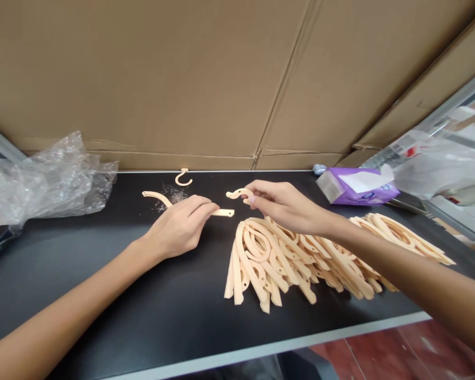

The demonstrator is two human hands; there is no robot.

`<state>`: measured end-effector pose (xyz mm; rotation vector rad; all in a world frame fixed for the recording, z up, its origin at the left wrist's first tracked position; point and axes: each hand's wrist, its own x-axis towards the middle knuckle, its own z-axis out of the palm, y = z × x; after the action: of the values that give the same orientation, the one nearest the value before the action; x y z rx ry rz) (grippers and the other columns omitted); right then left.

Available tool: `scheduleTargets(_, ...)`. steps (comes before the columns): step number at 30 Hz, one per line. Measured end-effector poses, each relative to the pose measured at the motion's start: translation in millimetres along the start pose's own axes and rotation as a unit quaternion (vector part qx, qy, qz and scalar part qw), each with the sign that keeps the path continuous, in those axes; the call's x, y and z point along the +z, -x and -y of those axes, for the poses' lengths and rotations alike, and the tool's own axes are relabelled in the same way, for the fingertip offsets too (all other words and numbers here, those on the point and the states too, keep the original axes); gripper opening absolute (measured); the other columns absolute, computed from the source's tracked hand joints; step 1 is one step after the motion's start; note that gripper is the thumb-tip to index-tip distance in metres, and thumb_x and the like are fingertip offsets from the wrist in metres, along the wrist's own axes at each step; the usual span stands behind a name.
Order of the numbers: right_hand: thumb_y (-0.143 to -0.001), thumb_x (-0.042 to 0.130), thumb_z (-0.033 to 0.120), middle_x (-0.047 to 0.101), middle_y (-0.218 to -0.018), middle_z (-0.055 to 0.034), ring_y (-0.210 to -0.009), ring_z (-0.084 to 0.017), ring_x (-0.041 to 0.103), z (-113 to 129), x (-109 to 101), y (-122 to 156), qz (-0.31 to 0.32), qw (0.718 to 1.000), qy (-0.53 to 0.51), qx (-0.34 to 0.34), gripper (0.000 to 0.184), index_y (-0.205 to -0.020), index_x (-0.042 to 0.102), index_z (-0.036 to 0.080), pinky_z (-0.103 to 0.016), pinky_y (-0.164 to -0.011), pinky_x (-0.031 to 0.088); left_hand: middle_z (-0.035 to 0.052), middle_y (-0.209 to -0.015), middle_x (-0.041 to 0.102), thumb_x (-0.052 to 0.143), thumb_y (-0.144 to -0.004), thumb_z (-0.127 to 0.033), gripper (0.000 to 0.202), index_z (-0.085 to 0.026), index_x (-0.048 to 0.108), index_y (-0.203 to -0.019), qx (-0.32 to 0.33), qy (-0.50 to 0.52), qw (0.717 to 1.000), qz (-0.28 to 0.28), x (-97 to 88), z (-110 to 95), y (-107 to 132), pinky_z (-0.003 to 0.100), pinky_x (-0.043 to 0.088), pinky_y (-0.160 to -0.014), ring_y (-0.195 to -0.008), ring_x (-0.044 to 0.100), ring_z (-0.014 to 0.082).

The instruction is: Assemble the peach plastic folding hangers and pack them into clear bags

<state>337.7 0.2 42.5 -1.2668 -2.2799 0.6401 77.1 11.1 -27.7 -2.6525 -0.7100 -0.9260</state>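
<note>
Here, your left fingers (208,208) grip a hanger arm (224,212) left of the hanger-part pile (275,253); your right fingers (262,205) pinch a hook (239,192) beyond it. Both seem light, stiff; hold midway.

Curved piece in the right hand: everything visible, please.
The curved piece is pale cream and smooth-looking; plastic or wood, I can't tell. It bends like a hook, with a rounded tip pointing left and a small dark hole near the top of the bend. The right hand pinches its right end, partly hiding it. It appears raised above the black table.
</note>
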Motion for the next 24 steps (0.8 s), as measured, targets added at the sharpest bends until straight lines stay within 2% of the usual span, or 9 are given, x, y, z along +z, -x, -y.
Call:
scheduleTargets(5, -0.098, 0.050, 0.037, 0.063, -0.069, 0.0021, -0.062, -0.014, 0.054, 11.3, 3.4, 10.7, -0.001, 0.999, 0.044, 0.031, 0.026, -0.103, 0.069, 0.020, -0.026, -0.060, 0.037, 0.0116, -0.104, 0.068, 0.047, -0.098, -0.011, 0.021, -0.014, 0.059, -0.115, -0.054, 0.021, 0.998, 0.016, -9.6, -10.4, 10.9, 0.034, 0.058, -0.080, -0.093, 0.067, 0.0216)
scheduleTargets(8, -0.098, 0.051, 0.036, 0.070, -0.075, 0.0003, -0.066, -0.016, 0.061, 15.3, 7.7, 19.3, -0.012, 0.996, 0.088, 0.033, 0.027, -0.109, 0.071, 0.022, -0.028, -0.062, 0.039, 0.0099, -0.101, 0.069, 0.050, -0.099, -0.015, 0.019, -0.016, 0.058, -0.116, -0.067, 0.025, 0.997, 0.017, -15.2, -16.4, 26.9, 0.032, 0.057, -0.076, -0.087, 0.067, 0.0196)
scheduleTargets(12, -0.100, 0.050, 0.038, 0.077, -0.087, -0.0024, -0.075, -0.018, 0.068, 21.3, 15.1, 24.6, -0.069, 0.991, 0.116, 0.011, 0.028, -0.108, 0.073, 0.024, -0.030, -0.067, 0.043, 0.0072, -0.096, 0.069, 0.051, -0.101, -0.021, 0.020, -0.018, 0.060, -0.119, -0.089, 0.013, 0.996, 0.008, -15.0, -19.1, 38.1, 0.028, 0.055, -0.068, -0.078, 0.067, 0.0164)
scheduleTargets(16, -0.100, 0.052, 0.035, 0.078, -0.088, -0.0014, -0.078, -0.018, 0.069, 31.6, 22.6, 23.4, -0.114, 0.983, 0.145, -0.005, 0.025, -0.105, 0.073, 0.024, -0.029, -0.067, 0.041, 0.0055, -0.092, 0.068, 0.047, -0.103, -0.020, 0.021, -0.017, 0.061, -0.119, -0.089, 0.008, 0.996, 0.008, -13.6, -17.2, 36.8, 0.027, 0.053, -0.064, -0.073, 0.065, 0.0154)
scheduleTargets(19, -0.101, 0.050, 0.035, 0.077, -0.086, -0.0013, -0.075, -0.018, 0.068, 38.7, 29.8, 22.2, -0.096, 0.975, 0.198, -0.024, 0.024, -0.097, 0.071, 0.024, -0.029, -0.065, 0.037, 0.0058, -0.090, 0.069, 0.047, -0.103, -0.019, 0.019, -0.016, 0.061, -0.115, -0.087, 0.006, 0.996, -0.002, -16.2, -16.5, 35.9, 0.029, 0.052, -0.067, -0.075, 0.065, 0.0164)
scheduleTargets(24, -0.106, 0.038, 0.036, 0.075, -0.086, -0.0055, -0.072, -0.019, 0.066, 43.9, 40.2, 21.4, -0.037, 0.965, 0.254, -0.051, 0.033, -0.097, 0.066, 0.021, -0.030, -0.060, 0.029, 0.0057, -0.089, 0.070, 0.047, -0.103, -0.018, 0.016, -0.016, 0.061, -0.109, -0.083, 0.019, 0.996, -0.004, -18.7, -17.2, 35.1, 0.028, 0.053, -0.068, -0.075, 0.066, 0.0167)
